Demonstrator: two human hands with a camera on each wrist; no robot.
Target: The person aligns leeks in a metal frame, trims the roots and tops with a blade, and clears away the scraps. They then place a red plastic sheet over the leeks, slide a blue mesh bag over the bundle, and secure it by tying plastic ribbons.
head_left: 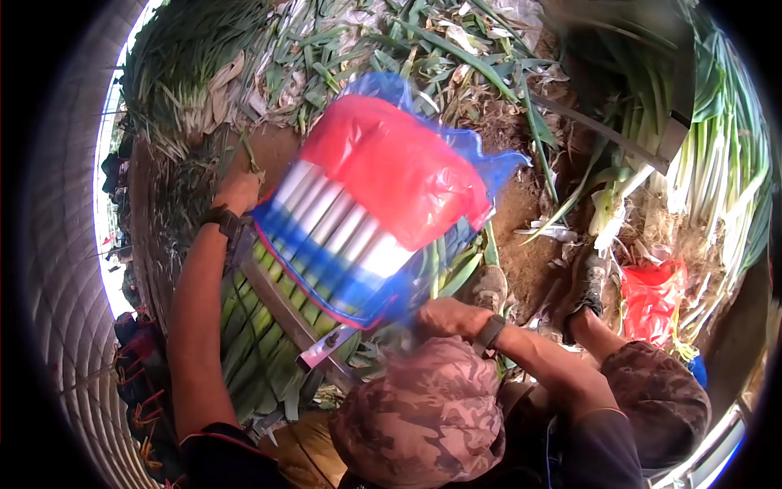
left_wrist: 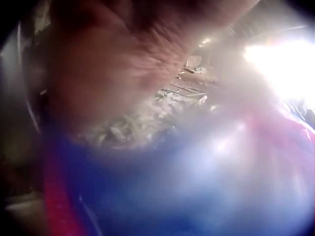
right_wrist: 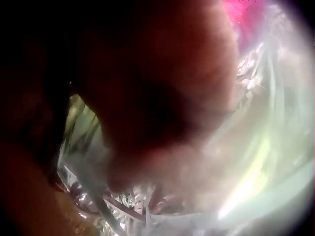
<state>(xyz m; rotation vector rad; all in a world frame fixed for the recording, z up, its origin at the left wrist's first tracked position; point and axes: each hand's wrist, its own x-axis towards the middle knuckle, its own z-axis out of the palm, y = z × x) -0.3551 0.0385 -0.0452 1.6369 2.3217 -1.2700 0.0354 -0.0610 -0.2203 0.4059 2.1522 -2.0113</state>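
Observation:
A red, white and blue plastic bag (head_left: 399, 163) covers the white stems of a bundle of leeks (head_left: 244, 350), whose green leaves extend below its mouth. At the bag's left edge, my left hand (head_left: 236, 194) grips the plastic, its fingertips partly hidden. My right hand (head_left: 450, 318) is curled at the bag's lower right corner, holding its blue edge. The left wrist view has blurred blue plastic close below the left palm (left_wrist: 118, 73). Dark and blurred in the right wrist view, the right hand (right_wrist: 162, 98) hides what its fingers hold.
A metal bar (head_left: 277, 297) crosses the leeks beneath the bag. Loose leeks stand in heaps at the upper left (head_left: 179, 73) and right (head_left: 717, 138). Leaf scraps (head_left: 326, 57) litter the ground. A red bag (head_left: 652, 300) lies near a person's shoe (head_left: 590, 281).

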